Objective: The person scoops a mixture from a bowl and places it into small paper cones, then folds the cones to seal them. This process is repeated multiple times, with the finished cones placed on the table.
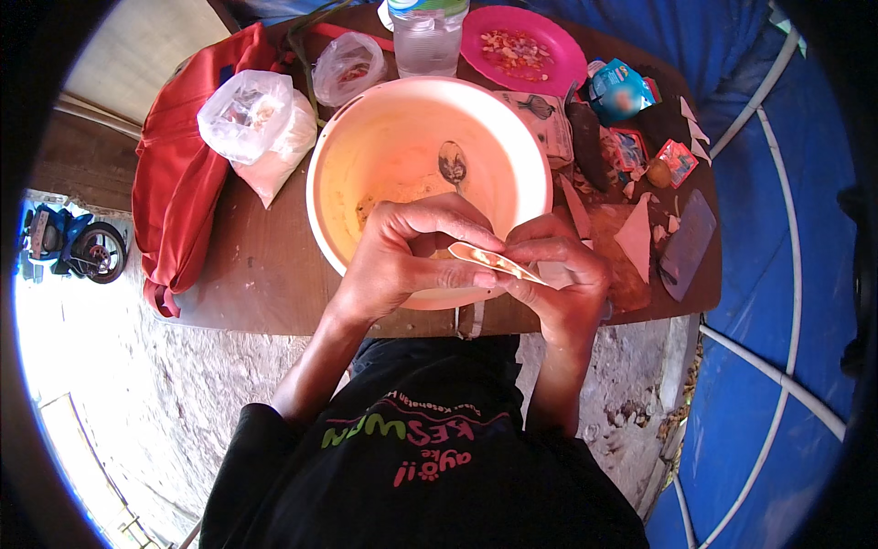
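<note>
Blue sheeting (745, 252) hangs to the right behind pale pipes (777, 206), and your brown table (261, 274) stretches out in front of you over a rough, pale floor. You have a folded wrapper (497, 263) up between your two hands, above the near rim of the big white tub (430, 119). It is thin and cream-coloured, long and narrow as you look down on its edge, rounded towards its left end and tapering to a point at the right. Its two layers part along the middle into a slim slot, and inside you can see a browner surface with small pale-yellow patches; what those are is too small to tell. Your left hand (398, 245) pinches the left part between thumb and fingers, and your right hand (560, 265) pinches the right part, the fingertips of both nearly meeting. Inside the tub, beyond your hands, a metal spoon (452, 165) leans near yellowish smears. To your right, more pale triangular pieces (635, 236) lie by a cutting board (626, 291).
</note>
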The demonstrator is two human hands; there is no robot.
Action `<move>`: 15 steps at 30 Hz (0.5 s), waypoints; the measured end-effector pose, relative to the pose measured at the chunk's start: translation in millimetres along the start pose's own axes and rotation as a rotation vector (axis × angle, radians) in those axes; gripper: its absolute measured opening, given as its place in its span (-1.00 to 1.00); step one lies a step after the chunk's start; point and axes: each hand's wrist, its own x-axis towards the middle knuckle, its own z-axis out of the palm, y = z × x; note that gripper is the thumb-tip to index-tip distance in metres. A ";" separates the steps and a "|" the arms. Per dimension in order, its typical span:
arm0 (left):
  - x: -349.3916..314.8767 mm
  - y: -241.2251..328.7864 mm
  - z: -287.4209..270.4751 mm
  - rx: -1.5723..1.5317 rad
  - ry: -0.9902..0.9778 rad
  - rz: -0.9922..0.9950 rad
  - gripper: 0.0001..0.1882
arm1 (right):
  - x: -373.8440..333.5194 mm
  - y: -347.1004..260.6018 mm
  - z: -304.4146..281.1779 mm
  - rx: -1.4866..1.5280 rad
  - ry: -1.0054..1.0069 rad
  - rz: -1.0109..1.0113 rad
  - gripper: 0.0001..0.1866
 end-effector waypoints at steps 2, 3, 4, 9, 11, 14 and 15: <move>-0.6 -1.5 -1.1 0.060 0.008 0.013 -0.71 | 0.7 -0.6 -0.9 -0.040 -0.018 0.001 -0.71; -0.2 -1.6 -2.4 0.081 0.003 0.023 -0.72 | 1.0 -0.9 -1.1 -0.051 -0.019 0.003 -0.71; 0.0 -1.5 -3.3 0.103 -0.003 0.033 -0.72 | 1.2 -1.2 -1.0 -0.062 -0.020 0.006 -0.71; -0.7 1.1 -3.4 0.034 0.005 0.007 -0.71 | 1.7 -2.1 3.3 0.005 0.007 0.034 -0.74; -1.7 2.4 -2.3 -0.002 0.034 -0.022 -0.71 | 1.4 -2.6 5.3 0.069 0.030 0.051 -0.75; -2.3 3.6 -2.0 0.020 0.050 -0.025 -0.72 | 1.2 -1.9 6.4 0.099 0.057 0.022 -0.77; -2.2 3.9 -2.4 0.037 0.039 -0.022 -0.73 | 1.4 -1.1 6.3 0.087 0.059 0.007 -0.78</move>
